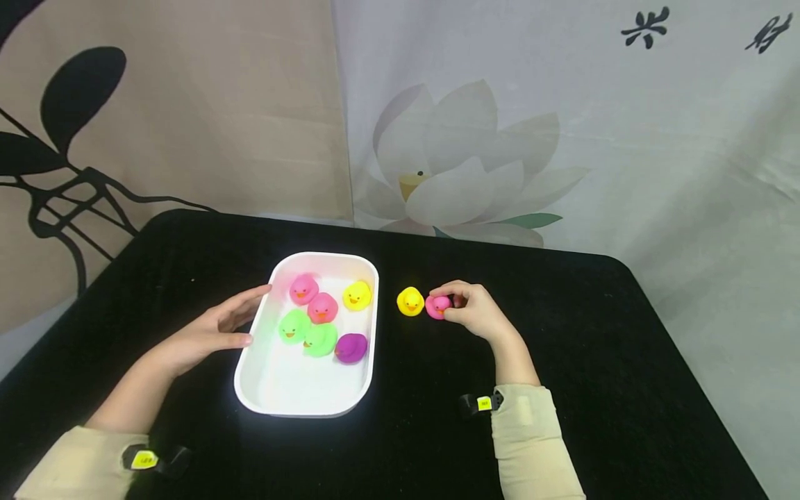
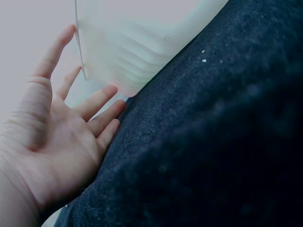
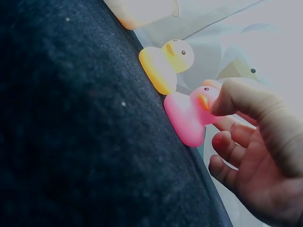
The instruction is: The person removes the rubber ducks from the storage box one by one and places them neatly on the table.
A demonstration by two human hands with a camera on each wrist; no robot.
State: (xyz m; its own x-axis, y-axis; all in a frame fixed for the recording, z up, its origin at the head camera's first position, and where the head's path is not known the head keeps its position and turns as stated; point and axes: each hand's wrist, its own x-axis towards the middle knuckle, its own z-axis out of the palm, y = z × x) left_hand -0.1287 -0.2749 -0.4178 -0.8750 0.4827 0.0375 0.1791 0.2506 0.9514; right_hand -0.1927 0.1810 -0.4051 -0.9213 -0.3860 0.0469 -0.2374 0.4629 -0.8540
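A white tray (image 1: 306, 399) lies left of centre on the black cloth. My left hand (image 1: 206, 330) touches its left rim with the thumb and fingertips, the fingers spread and fairly straight in the left wrist view. To the tray's right, my right hand (image 1: 480, 311) pinches a pink rubber duck (image 3: 184, 118) by the head, thumb on one side and fingers on the other. The duck's base is at the cloth. Right beside it sits a yellow rubber duck (image 1: 410, 301), facing the same way.
Inside the tray are two pink ducks (image 1: 322, 307), two green ducks (image 1: 321, 340), a yellow duck (image 1: 357, 296) and a purple duck (image 1: 351, 348). A printed curtain (image 1: 469, 139) hangs behind the table's far edge.
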